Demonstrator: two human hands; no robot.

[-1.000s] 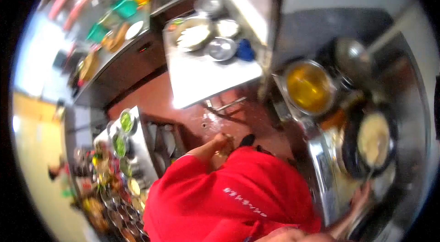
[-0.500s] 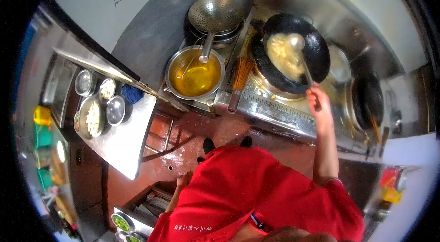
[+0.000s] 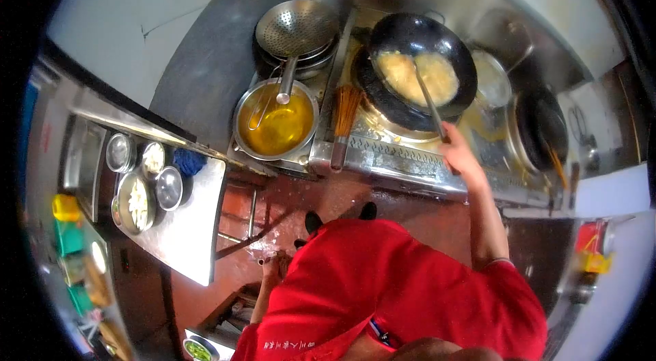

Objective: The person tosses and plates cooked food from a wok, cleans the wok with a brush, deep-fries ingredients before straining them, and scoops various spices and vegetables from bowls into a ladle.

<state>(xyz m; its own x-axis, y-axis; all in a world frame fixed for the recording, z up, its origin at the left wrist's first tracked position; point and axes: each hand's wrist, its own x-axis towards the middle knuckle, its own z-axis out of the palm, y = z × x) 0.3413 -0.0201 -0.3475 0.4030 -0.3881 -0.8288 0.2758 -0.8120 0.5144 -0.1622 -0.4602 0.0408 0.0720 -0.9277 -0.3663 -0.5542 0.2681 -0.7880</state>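
My right hand point(image 3: 459, 150) is closed around the handle of a ladle point(image 3: 430, 98). The ladle's bowl end dips into pale, cloudy food in liquid point(image 3: 437, 77), which hides its shape. That food lies in a black wok point(image 3: 459, 53) on the stove, tilted toward me. Low at my left side hangs my left hand point(image 3: 273, 265), away from the stove and worktops. Its fingers look apart and I see nothing held in them, though the hand is small and partly blurred.
Left of the wok are a bamboo brush point(image 3: 347, 112), a pot of yellow oil point(image 3: 283, 130) and a perforated strainer point(image 3: 297, 25). Another black wok point(image 3: 540, 125) sits right. A steel side table point(image 3: 195, 238) holds several bowls, one with white pieces point(image 3: 139, 205).
The ladle's bowl has gone from showing above the food to down in it. My right hand has shifted slightly left and down in view. The whole view has also shifted a little.
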